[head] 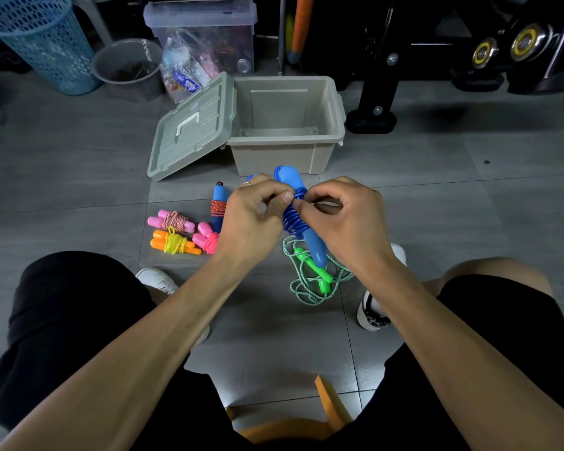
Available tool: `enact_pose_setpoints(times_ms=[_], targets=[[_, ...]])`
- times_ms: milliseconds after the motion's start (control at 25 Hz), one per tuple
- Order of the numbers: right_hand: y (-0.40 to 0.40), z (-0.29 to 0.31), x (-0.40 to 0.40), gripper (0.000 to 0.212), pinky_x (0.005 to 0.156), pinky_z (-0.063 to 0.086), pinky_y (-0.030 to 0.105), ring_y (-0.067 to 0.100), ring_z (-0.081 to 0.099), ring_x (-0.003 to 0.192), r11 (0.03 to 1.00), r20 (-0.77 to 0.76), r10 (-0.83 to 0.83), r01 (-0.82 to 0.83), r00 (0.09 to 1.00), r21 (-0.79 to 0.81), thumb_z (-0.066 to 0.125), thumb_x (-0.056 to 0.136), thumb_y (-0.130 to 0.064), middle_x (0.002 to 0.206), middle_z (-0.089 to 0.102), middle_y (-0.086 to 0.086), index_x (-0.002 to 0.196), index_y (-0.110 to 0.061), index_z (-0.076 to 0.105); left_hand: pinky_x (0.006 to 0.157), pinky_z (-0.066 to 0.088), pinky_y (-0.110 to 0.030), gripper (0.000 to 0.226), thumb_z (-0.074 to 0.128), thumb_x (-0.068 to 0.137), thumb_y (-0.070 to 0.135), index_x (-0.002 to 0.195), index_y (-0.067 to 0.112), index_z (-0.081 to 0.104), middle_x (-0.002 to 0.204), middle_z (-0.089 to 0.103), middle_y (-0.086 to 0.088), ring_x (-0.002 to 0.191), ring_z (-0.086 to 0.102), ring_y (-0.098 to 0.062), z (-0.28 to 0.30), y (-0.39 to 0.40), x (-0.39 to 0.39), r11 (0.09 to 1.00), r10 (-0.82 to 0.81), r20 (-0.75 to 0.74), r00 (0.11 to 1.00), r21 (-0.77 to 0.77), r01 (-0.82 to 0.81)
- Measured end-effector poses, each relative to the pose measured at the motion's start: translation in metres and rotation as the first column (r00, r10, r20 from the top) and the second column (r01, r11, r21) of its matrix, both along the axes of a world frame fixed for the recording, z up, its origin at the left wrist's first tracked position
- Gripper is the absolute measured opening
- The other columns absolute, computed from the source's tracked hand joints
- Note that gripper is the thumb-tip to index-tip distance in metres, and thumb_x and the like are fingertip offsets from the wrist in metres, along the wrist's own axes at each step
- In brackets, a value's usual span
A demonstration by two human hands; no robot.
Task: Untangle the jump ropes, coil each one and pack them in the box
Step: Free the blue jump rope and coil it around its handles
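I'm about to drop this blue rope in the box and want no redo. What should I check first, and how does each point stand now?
1. Blue rope wound round its handles: ok.
2. Loose end tucked: cannot tell, left hand and right hand hide it.
3. Both hands' grip on the bundle: ok.
4. Box open, lid leaning aside: ok.
5. Green rope coiled: not ok, loose on the floor.

Your left hand [253, 219] and right hand [345, 219] pinch the blue jump rope [295, 216] wound around its handles. Beyond your hands the grey box [326, 131] stands open. Left of your left hand lie four coiled ropes [184, 231]; below your right, the loose green rope [313, 275].
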State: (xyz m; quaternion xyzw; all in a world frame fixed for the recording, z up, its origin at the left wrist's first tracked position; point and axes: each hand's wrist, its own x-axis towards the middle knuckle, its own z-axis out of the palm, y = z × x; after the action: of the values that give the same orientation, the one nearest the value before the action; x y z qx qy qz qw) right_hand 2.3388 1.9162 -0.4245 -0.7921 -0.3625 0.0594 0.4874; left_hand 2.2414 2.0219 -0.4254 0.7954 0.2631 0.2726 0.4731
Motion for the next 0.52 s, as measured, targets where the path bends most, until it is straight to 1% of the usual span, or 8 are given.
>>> enact_pose_setpoints(times_ms=[120, 240, 280, 320, 400, 480, 520], targets=[[0.0016, 0.0012, -0.0041, 0.006, 0.062, 0.045, 0.017, 0.007, 0.058, 0.064, 1.0, 0.044, -0.017, 0.017, 0.999, 0.012, 0.075, 0.072, -0.014, 0.075, 0.062, -0.005, 0.072, -0.011, 0.07, 0.076, 0.043, -0.019, 0.014, 0.059, 0.088, -0.004, 0.081, -0.001, 0.07, 0.075, 0.059, 0.002, 0.077, 0.055, -0.013, -0.0003, -0.0036, -0.0003, 0.999, 0.003, 0.006, 1.0, 0.045, -0.003], [0.0, 0.002, -0.0042, 0.01, 0.064, 0.051, 0.035, 0.017, 0.061, 0.067, 1.0, 0.096, 0.005, -0.005, 0.995, 0.0, 0.07, 0.073, -0.014, 0.075, 0.063, 0.001, 0.071, -0.005, 0.066, 0.073, 0.044, -0.026, 0.014, 0.059, 0.086, -0.003, 0.079, -0.001, 0.07, 0.072, 0.057, 0.001, 0.073, 0.053, -0.016, 0.0012, -0.0049, -0.0003, 0.99, -0.01, 0.015, 1.0, 0.143, 0.008], [-0.0012, 0.0027, -0.003, 0.01, 0.064, 0.052, 0.039, 0.019, 0.061, 0.068, 1.0, 0.102, 0.017, -0.019, 0.995, 0.016, 0.069, 0.074, -0.012, 0.076, 0.063, 0.003, 0.072, -0.004, 0.065, 0.072, 0.044, -0.027, 0.014, 0.059, 0.086, -0.002, 0.078, -0.001, 0.07, 0.072, 0.058, -0.001, 0.072, 0.053, -0.016, 0.0022, -0.0051, -0.0002, 0.985, -0.014, 0.025, 1.0, 0.171, 0.009], [-0.0026, 0.0032, -0.0018, 0.01, 0.064, 0.052, 0.038, 0.019, 0.061, 0.068, 0.999, 0.11, 0.026, -0.031, 0.994, 0.044, 0.069, 0.074, -0.011, 0.076, 0.063, 0.003, 0.071, -0.003, 0.064, 0.071, 0.044, -0.027, 0.013, 0.059, 0.085, -0.002, 0.077, 0.0, 0.07, 0.072, 0.06, -0.004, 0.071, 0.053, -0.016, 0.0035, -0.0053, 0.0001, 0.981, -0.016, 0.04, 0.999, 0.196, 0.008], [-0.0037, 0.0039, 0.0001, 0.01, 0.062, 0.051, 0.03, 0.018, 0.06, 0.065, 0.995, 0.141, 0.028, -0.042, 0.99, 0.091, 0.068, 0.074, -0.009, 0.075, 0.062, 0.004, 0.07, -0.002, 0.062, 0.07, 0.044, -0.029, 0.013, 0.06, 0.084, -0.001, 0.077, 0.0, 0.07, 0.072, 0.062, -0.006, 0.07, 0.053, -0.014, 0.0053, -0.0062, 0.0009, 0.972, -0.014, 0.071, 0.997, 0.234, -0.003], [-0.0021, 0.0034, 0.0018, 0.011, 0.059, 0.05, 0.02, 0.018, 0.06, 0.061, 0.994, 0.162, 0.022, -0.039, 0.987, 0.104, 0.067, 0.072, -0.009, 0.075, 0.062, 0.004, 0.068, -0.002, 0.061, 0.071, 0.046, -0.035, 0.012, 0.061, 0.083, 0.0, 0.077, 0.002, 0.071, 0.073, 0.061, 0.0, 0.069, 0.055, -0.014, 0.0056, -0.0086, 0.0019, 0.958, -0.005, 0.088, 0.996, 0.287, -0.021], [-0.0007, 0.0028, 0.0025, 0.011, 0.057, 0.049, 0.019, 0.019, 0.06, 0.06, 0.994, 0.158, 0.024, -0.041, 0.987, 0.105, 0.067, 0.072, -0.008, 0.075, 0.063, 0.006, 0.068, -0.001, 0.06, 0.072, 0.046, -0.038, 0.012, 0.061, 0.083, 0.0, 0.078, 0.003, 0.071, 0.074, 0.06, 0.002, 0.07, 0.057, -0.017, 0.0047, -0.0102, 0.0022, 0.944, 0.008, 0.09, 0.996, 0.329, -0.038]])
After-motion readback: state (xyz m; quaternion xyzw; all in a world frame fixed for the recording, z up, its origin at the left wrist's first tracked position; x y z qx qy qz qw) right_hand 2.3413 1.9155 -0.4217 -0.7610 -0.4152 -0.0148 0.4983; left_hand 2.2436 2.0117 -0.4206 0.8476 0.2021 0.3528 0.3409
